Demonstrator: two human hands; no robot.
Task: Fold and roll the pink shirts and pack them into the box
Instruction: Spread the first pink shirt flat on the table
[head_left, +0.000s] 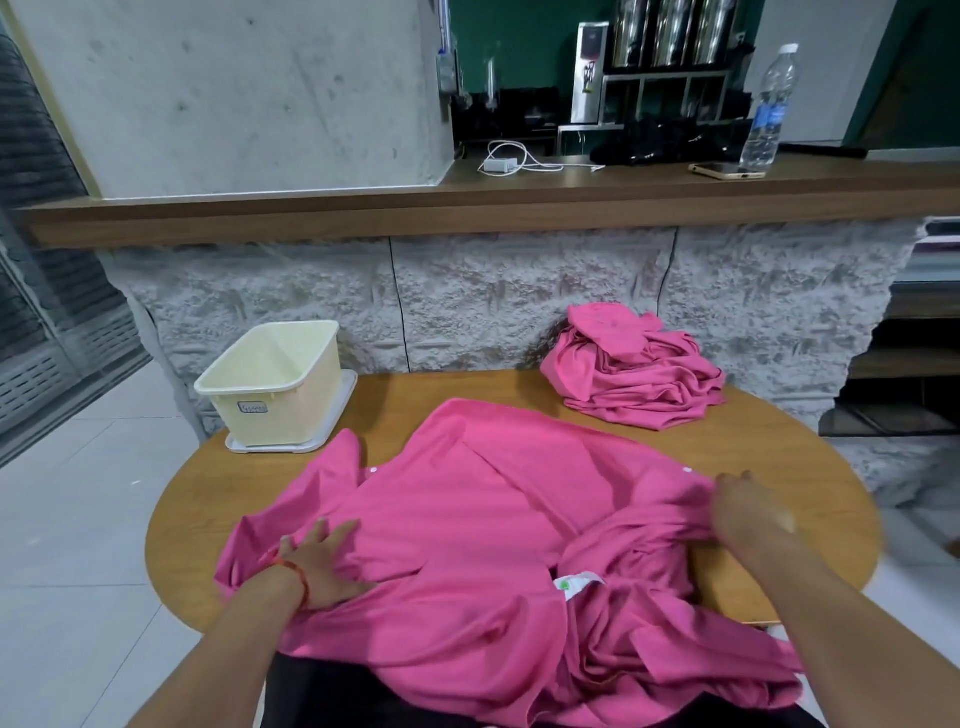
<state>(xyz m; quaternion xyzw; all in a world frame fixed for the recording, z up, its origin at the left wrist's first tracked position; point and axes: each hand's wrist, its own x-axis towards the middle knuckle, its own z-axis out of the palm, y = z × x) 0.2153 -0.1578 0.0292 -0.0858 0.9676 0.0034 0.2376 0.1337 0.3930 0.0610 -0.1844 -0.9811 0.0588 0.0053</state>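
A pink shirt (467, 525) lies spread on the round table (779, 457), its near part hanging over the edge. The left hand (322, 564) presses flat on it, fingers spread. The right hand (748, 512) sits on its bunched right side, too blurred to tell its grip. The cream box (275, 384) stands far left, a pile of shirts (634, 369) far right.

Round wooden table (779, 467) before stone-faced counter (519, 301), tiled floor (78, 493).
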